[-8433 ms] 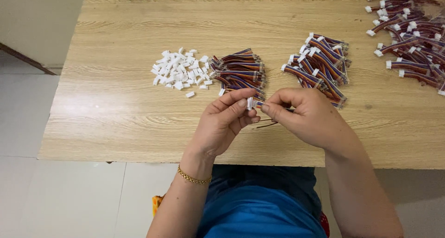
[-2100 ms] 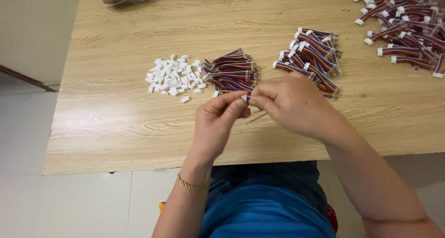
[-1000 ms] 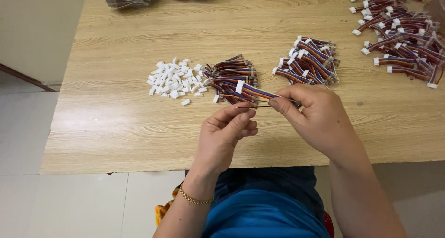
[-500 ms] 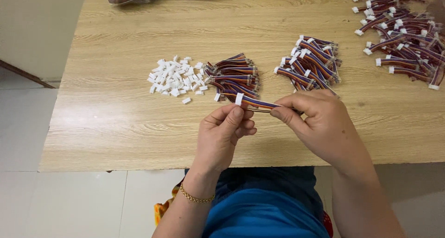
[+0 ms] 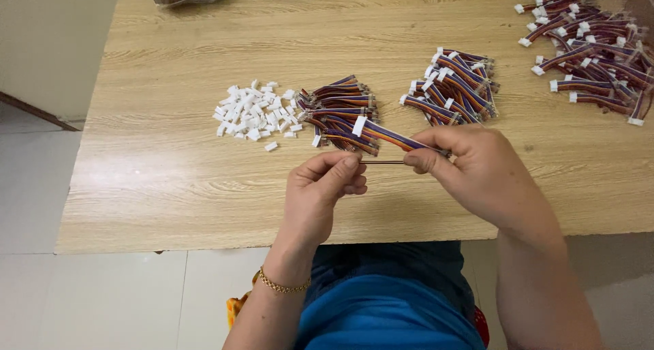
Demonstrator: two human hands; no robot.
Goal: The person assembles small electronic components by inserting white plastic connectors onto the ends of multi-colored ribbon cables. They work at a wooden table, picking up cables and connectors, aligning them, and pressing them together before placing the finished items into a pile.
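Right hand point(image 5: 487, 176) grip pinching ribbon cable point(image 5: 395, 136); left hand point(image 5: 320, 196) grip closed on thin wire point(image 5: 381, 162) between both.

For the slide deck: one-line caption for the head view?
Right hand holds a multicoloured cable with white connector; left hand pinches a thin wire.

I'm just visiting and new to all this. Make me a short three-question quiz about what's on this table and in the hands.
1. True or false: the right hand holds a cable with a white plug at its tip.
2. Which lies left of the loose cables? A) white plugs B) a metal tray C) a spool of tape
3. Fill in: the left hand wears a gold ____ at the wrist.

Key: 1 true; 2 A; 3 bracelet.
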